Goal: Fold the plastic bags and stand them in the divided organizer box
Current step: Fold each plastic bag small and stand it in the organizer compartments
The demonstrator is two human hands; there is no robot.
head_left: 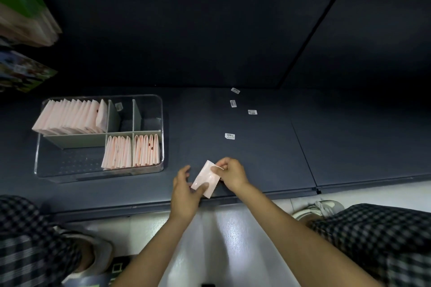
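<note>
We hold the folded pink bag (206,179) just over the dark shelf's (256,158) front edge, left hand (186,190) pinching its near end, right hand (231,173) pinching the far corner; slick plastic could spring open or slip over the edge. The clear organizer box (154,100) sits well left, its folded bags (70,115) seemingly packed tight; stray labels (229,136) lie beyond, nothing blocking the way.

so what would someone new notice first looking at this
Probably the two hands at the near edge of the dark shelf, the left hand and right hand both holding a small folded pink bag. Next, the clear divided organizer box to the left, with rows of folded pink bags standing in three of its compartments.
</note>
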